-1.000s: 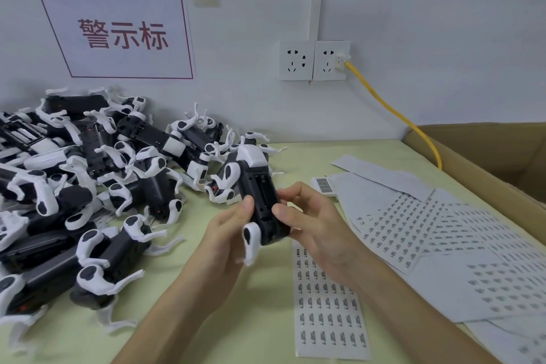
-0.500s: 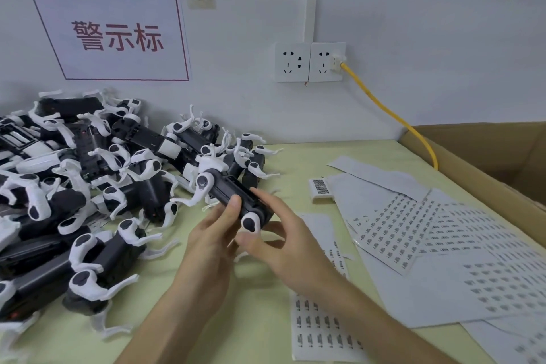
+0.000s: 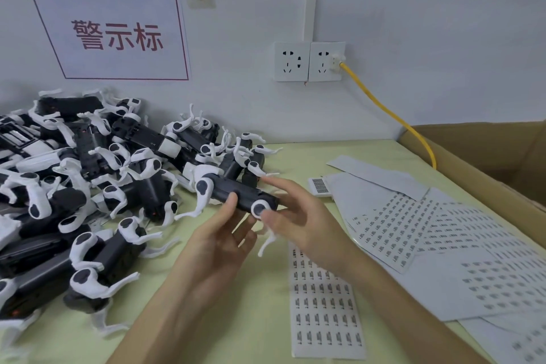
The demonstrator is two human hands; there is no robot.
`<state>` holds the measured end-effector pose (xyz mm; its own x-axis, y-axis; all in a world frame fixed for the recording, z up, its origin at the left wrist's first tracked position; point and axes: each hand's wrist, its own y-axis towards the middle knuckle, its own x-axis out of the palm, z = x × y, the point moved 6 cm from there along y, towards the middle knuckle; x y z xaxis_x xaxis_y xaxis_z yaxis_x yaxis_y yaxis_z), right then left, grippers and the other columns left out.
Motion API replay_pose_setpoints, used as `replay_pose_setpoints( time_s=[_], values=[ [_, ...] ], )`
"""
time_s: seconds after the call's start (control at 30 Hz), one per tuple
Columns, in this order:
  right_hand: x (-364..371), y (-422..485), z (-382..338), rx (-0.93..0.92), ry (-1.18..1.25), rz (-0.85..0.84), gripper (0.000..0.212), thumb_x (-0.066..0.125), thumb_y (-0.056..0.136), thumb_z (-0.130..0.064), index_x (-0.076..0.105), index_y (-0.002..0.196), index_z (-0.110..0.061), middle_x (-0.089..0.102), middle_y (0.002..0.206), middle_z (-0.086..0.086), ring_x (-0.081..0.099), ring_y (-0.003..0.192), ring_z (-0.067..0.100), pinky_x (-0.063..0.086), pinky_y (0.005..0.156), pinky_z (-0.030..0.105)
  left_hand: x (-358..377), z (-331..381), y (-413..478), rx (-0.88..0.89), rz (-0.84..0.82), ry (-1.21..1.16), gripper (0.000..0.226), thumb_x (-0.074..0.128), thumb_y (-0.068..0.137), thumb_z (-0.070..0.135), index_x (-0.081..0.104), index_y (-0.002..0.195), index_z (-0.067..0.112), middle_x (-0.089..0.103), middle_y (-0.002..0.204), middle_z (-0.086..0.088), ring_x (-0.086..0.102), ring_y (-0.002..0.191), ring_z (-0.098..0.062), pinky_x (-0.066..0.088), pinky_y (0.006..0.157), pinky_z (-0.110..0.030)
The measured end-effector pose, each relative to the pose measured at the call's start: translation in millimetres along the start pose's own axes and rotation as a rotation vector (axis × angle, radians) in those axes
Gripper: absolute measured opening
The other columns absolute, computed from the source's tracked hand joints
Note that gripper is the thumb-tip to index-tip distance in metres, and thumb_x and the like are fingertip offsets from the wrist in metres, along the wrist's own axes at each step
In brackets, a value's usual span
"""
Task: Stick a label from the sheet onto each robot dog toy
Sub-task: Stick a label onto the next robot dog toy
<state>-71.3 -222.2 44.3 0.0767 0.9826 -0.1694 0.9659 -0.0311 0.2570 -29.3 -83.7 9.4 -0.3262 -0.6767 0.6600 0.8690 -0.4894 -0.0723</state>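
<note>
A black robot dog toy [image 3: 236, 193] with white legs hangs level above the green table, at the right edge of the pile. My left hand [image 3: 218, 241] pinches its body, thumb on top and fingers underneath. My right hand [image 3: 298, 217] is at the toy's right end with its fingers stretched out, the thumb just below a white leg joint. A label sheet [image 3: 325, 304] with rows of small printed labels lies flat on the table under my right forearm.
A big pile of robot dog toys [image 3: 88, 186] fills the left of the table. More label sheets [image 3: 399, 224] overlap at the right, beside an open cardboard box [image 3: 487, 162]. A small barcode tag [image 3: 319, 186] lies behind my right hand. A yellow cable [image 3: 393, 118] runs from the wall socket.
The toy has turned from end-on to lying sideways and moved away from me toward the pile. My right hand's fingers have straightened along its end.
</note>
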Motion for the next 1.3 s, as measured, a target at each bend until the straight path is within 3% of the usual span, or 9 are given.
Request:
replay_pose_setpoints(
  time_s=[0.17,0.33,0.63,0.73,0.83,0.97,1.13,1.23,1.3],
  values=[
    [-46.8,8.6,1.4,0.076,-0.421,0.111,0.038,0.07,0.094,-0.037,0.059,0.13,-0.037,0.062,0.123,-0.012,0.063,0.107,0.003,0.049,0.097,0.03,-5.0,3.5,2.3,0.062,0.108,-0.07,0.014,0.075,0.078,0.027,0.081,0.083,0.016,0.069,0.082,-0.001,0.069,0.067,-0.011,0.06,0.066,-0.023],
    [-66.9,1.2,31.6,0.367,-1.036,-0.137,0.066,0.072,0.087,-0.048,0.048,0.146,-0.032,0.042,0.146,-0.01,0.036,0.137,0.016,0.029,0.112,0.039,-10.3,2.1,5.2,0.03,0.141,-0.049,0.028,0.07,0.085,0.04,0.053,0.077,0.019,0.041,0.069,0.002,0.055,0.061,-0.012,0.047,0.075,-0.027],
    [-59.1,2.3,24.2,0.227,-0.681,-0.058,0.045,0.078,0.077,-0.013,0.061,0.103,-0.046,0.053,0.118,-0.013,0.054,0.103,-0.001,0.048,0.086,0.022,-5.7,3.3,1.7,0.06,0.131,0.162,0.044,0.051,0.094,0.05,0.053,0.066,0.015,0.049,0.064,0.001,0.049,0.058,-0.012,0.043,0.063,-0.025],
    [-50.2,3.3,14.1,0.145,-0.536,-0.04,0.068,0.074,0.076,0.003,0.062,0.107,-0.056,0.054,0.118,-0.015,0.056,0.103,-0.002,0.053,0.086,0.028,-6.3,9.1,1.3,0.138,0.146,0.137,0.05,0.047,0.102,0.042,0.071,0.067,0.016,0.065,0.072,0.003,0.062,0.065,-0.008,0.044,0.072,-0.027],
    [-40.9,1.9,8.5,0.094,-0.396,-0.086,0.083,0.062,0.075,0.015,0.061,0.122,-0.053,0.053,0.127,-0.015,0.06,0.102,-0.003,0.057,0.071,0.042,-9.1,14.4,0.8,0.177,0.171,0.159,0.041,0.052,0.096,0.046,0.075,0.101,0.013,0.076,0.093,0.007,0.071,0.083,-0.007,0.048,0.085,-0.028],
    [-27.4,-2.8,5.6,0.057,-0.279,-0.264,0.094,0.048,0.074,0.021,0.052,0.137,-0.049,0.048,0.143,-0.023,0.061,0.119,0.005,0.046,0.057,0.022,-6.2,19.4,-2.4,0.224,0.205,0.235,0.062,0.062,0.083,0.051,0.065,0.129,0.01,0.075,0.123,0.008,0.074,0.103,-0.008,0.05,0.089,-0.027],
    [-6.4,-4.6,-0.4,-0.012,-0.205,-0.304,0.098,0.047,0.073,0.025,0.047,0.146,-0.041,0.041,0.151,-0.019,0.06,0.125,0.01,0.045,0.058,0.013,2.5,10.4,-6.5,0.221,0.161,0.387,0.035,0.086,0.074,0.034,0.082,0.107,0.024,0.077,0.117,-0.006,0.07,0.116,-0.029,0.05,0.108,-0.047],
    [-3.9,-5.6,-6.3,-0.062,-0.192,-0.241,0.098,0.045,0.073,0.026,0.048,0.145,-0.041,0.034,0.154,-0.023,0.061,0.125,0.006,0.048,0.063,0.019,9.2,3.3,-7.4,0.167,0.041,0.386,0.065,0.082,0.076,0.021,0.058,0.133,0.005,0.072,0.129,-0.011,0.069,0.118,-0.039,0.051,0.103,-0.055],
    [-4.1,-5.4,-8.7,-0.073,-0.196,-0.194,0.096,0.045,0.077,0.026,0.046,0.146,-0.04,0.028,0.159,-0.023,0.061,0.124,0.003,0.051,0.067,0.025,10.0,3.0,-7.2,0.199,0.022,0.425,0.053,0.078,0.075,0.008,0.047,0.108,-0.017,0.077,0.12,0.002,0.074,0.11,-0.03,0.054,0.094,-0.049]
  ],
)
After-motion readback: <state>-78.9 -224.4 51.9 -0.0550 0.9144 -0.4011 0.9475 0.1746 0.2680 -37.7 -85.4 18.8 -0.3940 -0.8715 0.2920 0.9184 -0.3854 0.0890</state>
